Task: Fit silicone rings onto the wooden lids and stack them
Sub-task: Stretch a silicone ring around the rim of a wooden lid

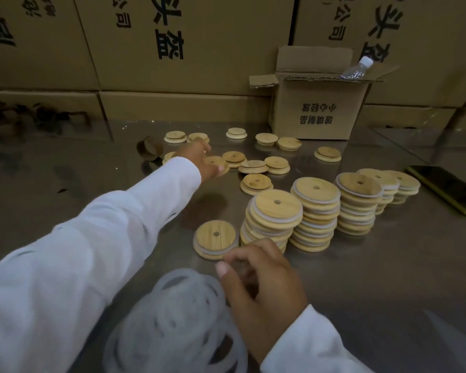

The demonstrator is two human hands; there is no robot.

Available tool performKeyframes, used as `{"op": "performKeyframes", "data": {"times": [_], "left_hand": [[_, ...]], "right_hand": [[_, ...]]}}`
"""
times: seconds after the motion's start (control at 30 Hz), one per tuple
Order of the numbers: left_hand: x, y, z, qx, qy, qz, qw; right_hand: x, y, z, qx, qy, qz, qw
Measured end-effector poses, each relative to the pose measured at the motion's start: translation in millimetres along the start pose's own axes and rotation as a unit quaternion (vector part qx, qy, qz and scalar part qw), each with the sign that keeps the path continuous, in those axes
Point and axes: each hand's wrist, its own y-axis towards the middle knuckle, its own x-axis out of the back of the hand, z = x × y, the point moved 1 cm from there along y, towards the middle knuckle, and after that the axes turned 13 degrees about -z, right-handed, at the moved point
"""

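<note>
My left hand [199, 160] reaches far across the steel table and grips a loose wooden lid [216, 163] among several scattered bare lids [256, 181]. My right hand [261, 281] hovers near the front, fingers curled, pinching at a pile of translucent white silicone rings [178, 316]; whether it holds one is blurred. A single ringed lid [215, 239] lies just beyond my right hand. Several stacks of ringed lids [315, 211] stand in a row to its right.
An open cardboard box [315, 114] with a plastic bottle [357, 67] stands at the back right. A phone [449, 188] lies at the right edge. Large cartons [172, 49] wall off the back. A brown tape roll [150, 148] sits left of the lids.
</note>
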Motion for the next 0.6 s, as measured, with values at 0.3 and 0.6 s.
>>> {"op": "performKeyframes", "data": {"times": [0.3,0.6], "left_hand": [[74,-134,-16,-0.143,-0.164,-0.053,0.975],[60,-198,-4,-0.209,-0.153,-0.033,0.965]], "right_hand": [[4,7,4,-0.122,0.104,-0.064,0.985],[7,-2,10,-0.165,0.210,-0.060,0.962]]}}
